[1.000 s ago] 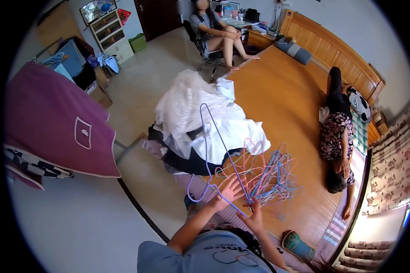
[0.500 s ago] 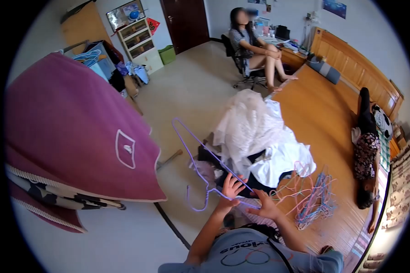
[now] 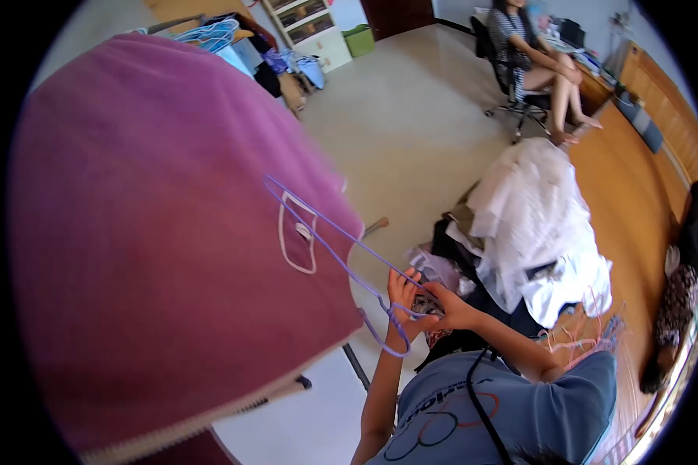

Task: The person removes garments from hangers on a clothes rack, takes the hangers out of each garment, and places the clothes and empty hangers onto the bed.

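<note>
A purple wire hanger (image 3: pixel 347 263) is held out to the left, in front of a purple-pink cloth with a white-outlined pocket (image 3: pixel 171 232). My right hand (image 3: pixel 451 308) closes on the hanger's near end with thumb and fingers. Beside it, my left hand (image 3: pixel 405 298) touches the hanger wire, its fingers stretched out. The hook hangs by my left wrist. To the right lies a pile of white and dark clothes (image 3: pixel 531 225), with pink and blue hangers (image 3: pixel 589 337) at its near side.
A person (image 3: pixel 527 62) sits on a swivel chair at the back right. Another person (image 3: pixel 678 302) lies at the right edge of the bed (image 3: pixel 624 194). More blue hangers (image 3: pixel 209 32) are at the upper left, near a green bin (image 3: pixel 357 40). A stand's rod end (image 3: pixel 376 225) sticks out beyond the cloth.
The view has swung left, so the cloth fills more of it and the clothes pile sits further right. The purple hanger now overlaps the cloth, and my hands are closer together.
</note>
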Motion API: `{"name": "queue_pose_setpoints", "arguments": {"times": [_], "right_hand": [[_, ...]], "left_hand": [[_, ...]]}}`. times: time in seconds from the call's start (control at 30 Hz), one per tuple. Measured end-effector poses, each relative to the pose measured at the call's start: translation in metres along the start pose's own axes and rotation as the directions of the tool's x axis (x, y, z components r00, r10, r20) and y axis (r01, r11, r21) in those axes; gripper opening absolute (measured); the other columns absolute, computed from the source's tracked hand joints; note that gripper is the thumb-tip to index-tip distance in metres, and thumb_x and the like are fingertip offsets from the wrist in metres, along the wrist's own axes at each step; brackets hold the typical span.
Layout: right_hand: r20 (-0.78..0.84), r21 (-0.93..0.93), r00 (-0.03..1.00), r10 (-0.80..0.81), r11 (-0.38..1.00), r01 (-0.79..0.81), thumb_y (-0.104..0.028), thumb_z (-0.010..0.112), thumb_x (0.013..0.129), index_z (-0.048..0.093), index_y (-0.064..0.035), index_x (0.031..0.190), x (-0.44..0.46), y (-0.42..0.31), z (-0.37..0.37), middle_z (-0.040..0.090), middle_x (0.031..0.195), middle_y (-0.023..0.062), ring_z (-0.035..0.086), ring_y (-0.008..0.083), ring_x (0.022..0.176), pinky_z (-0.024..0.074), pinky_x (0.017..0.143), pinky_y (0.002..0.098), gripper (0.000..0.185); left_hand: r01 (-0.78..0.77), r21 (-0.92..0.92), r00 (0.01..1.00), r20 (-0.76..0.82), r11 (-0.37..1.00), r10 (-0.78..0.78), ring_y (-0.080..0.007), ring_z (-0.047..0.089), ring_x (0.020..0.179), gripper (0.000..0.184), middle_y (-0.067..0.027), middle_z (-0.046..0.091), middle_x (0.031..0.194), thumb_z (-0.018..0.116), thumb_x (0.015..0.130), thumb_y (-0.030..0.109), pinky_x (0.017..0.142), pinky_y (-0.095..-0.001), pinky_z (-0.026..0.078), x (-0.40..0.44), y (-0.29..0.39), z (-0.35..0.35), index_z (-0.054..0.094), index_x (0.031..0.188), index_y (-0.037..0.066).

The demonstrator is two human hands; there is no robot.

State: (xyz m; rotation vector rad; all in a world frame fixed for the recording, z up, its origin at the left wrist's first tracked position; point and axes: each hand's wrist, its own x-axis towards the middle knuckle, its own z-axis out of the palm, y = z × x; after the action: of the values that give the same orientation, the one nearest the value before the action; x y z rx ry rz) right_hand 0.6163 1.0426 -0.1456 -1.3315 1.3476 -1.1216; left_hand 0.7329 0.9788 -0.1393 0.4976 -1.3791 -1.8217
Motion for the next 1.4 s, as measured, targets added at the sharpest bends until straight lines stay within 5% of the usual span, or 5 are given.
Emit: {"name": "queue_pose_setpoints", "arguments": {"times": [0.57, 0.77, 1.07, 1.17, 1.4], "right_hand": [[-0.126, -0.394, 0.983, -0.131, 0.916, 0.071, -0.023, 0.072, 0.046, 0.033, 0.0009, 0.106, 0.177, -0.025, -0.156, 0.028, 0.115, 0.0167, 0.033, 0.0302, 0.104, 0.0313, 0.084, 0.0343, 0.076], [-0.508, -0.246, 0.860, 0.041, 0.950, -0.191, -0.019, 0.070, 0.048, 0.034, 0.0018, 0.106, 0.153, 0.008, -0.197, 0.030, 0.113, 0.0157, 0.033, 0.0282, 0.105, 0.0298, 0.086, 0.0323, 0.072], [-0.966, 0.174, 0.067, 0.248, 0.824, -0.540, -0.027, 0.069, 0.050, 0.035, 0.0065, 0.103, 0.186, 0.042, -0.206, 0.026, 0.115, 0.0217, 0.034, 0.0333, 0.104, 0.0314, 0.085, 0.0329, 0.071], [-0.807, 0.587, -0.496, 0.321, 0.530, -0.612, -0.032, 0.069, 0.044, 0.037, 0.0053, 0.101, 0.216, 0.033, -0.211, 0.023, 0.118, 0.0240, 0.034, 0.0372, 0.102, 0.0335, 0.081, 0.0379, 0.075], [-0.359, 0.909, -0.890, 0.281, 0.321, -0.266, -0.035, 0.069, 0.044, 0.038, 0.0044, 0.100, 0.249, 0.015, -0.189, 0.023, 0.118, 0.0214, 0.032, 0.0331, 0.106, 0.0341, 0.079, 0.0412, 0.075]], "left_hand": [[-0.506, 0.347, 0.750, -0.274, 0.789, 0.602, -0.0249, 0.024, 0.114, 0.061, -0.0126, 0.023, 0.124, 0.054, 0.072, 0.023, 0.089, -0.0371, 0.024, 0.317, 0.051, -0.065, 0.021, 0.118, 0.002], [-0.162, 0.187, 0.963, 0.246, 0.969, 0.114, -0.0242, 0.042, 0.100, 0.031, -0.0148, 0.045, 0.106, 0.043, 0.079, 0.012, 0.086, -0.0331, 0.031, 0.400, 0.001, -0.038, 0.038, 0.106, -0.002], [0.284, 0.204, 0.582, 0.740, 0.937, -0.337, -0.0199, 0.049, 0.091, 0.030, -0.0140, 0.051, 0.097, 0.039, 0.082, 0.022, 0.080, -0.0307, 0.037, 0.523, -0.103, 0.034, 0.044, 0.101, -0.001], [0.371, 0.322, 0.282, 0.855, 0.871, -0.436, -0.0172, 0.049, 0.090, 0.027, -0.0118, 0.052, 0.096, 0.046, 0.079, 0.017, 0.078, -0.0274, 0.038, 0.560, -0.133, 0.068, 0.045, 0.100, 0.000], [0.036, 0.514, -0.188, 0.846, 0.857, -0.499, -0.0145, 0.048, 0.083, 0.041, -0.0084, 0.049, 0.092, 0.062, 0.067, 0.017, 0.072, -0.0261, 0.040, 0.599, -0.243, 0.165, 0.043, 0.100, 0.002]]}}
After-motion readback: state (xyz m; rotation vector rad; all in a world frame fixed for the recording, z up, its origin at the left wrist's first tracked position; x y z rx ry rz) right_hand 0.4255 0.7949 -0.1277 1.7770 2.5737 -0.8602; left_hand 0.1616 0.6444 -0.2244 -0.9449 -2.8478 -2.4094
